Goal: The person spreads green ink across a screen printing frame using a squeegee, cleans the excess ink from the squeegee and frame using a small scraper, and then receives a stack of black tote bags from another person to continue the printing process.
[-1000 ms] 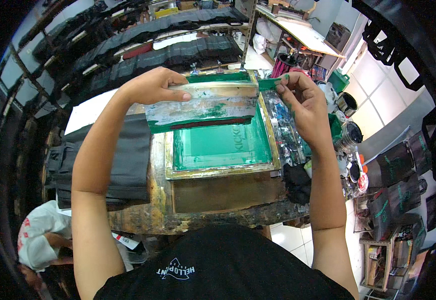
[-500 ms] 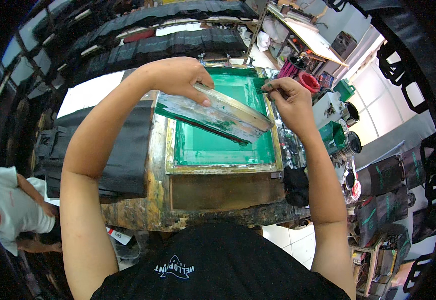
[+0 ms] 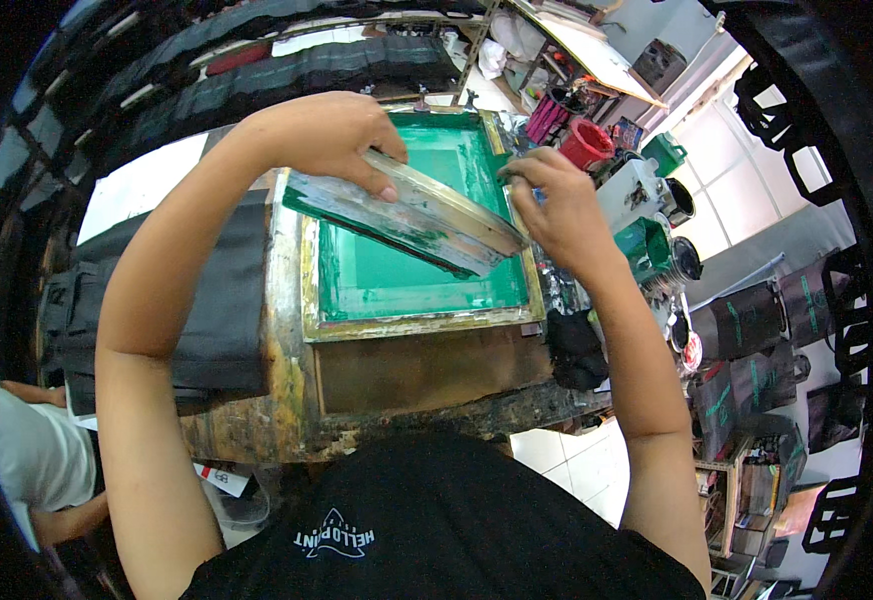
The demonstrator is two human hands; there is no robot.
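My left hand (image 3: pixel 342 145) grips a wide wooden squeegee (image 3: pixel 427 210) by its upper left part, thumb on the near face. The squeegee is tilted over the screen-printing frame (image 3: pixel 427 323), its lower edge coated in dark green ink. Green ink is smeared on the frame's mesh (image 3: pixel 437 290). Beyond the squeegee's right end, my right hand (image 3: pixel 562 205) is closed in a pinch above the frame's right side. A small dark piece shows at its fingertips; its kind is unclear.
Black flat bags (image 3: pixel 187 300) lie in a stack to the left. Ink tubs, among them a red tub (image 3: pixel 587 145) and a green-stained container (image 3: pixel 645 247), line the right side. A black cloth (image 3: pixel 577 350) lies by the frame's lower right corner. Another person (image 3: pixel 37 450) is at far left.
The view has shifted, so the frame and table appear further left and slightly higher. Both hands keep their holds, with the squeegee still tilted over the frame.
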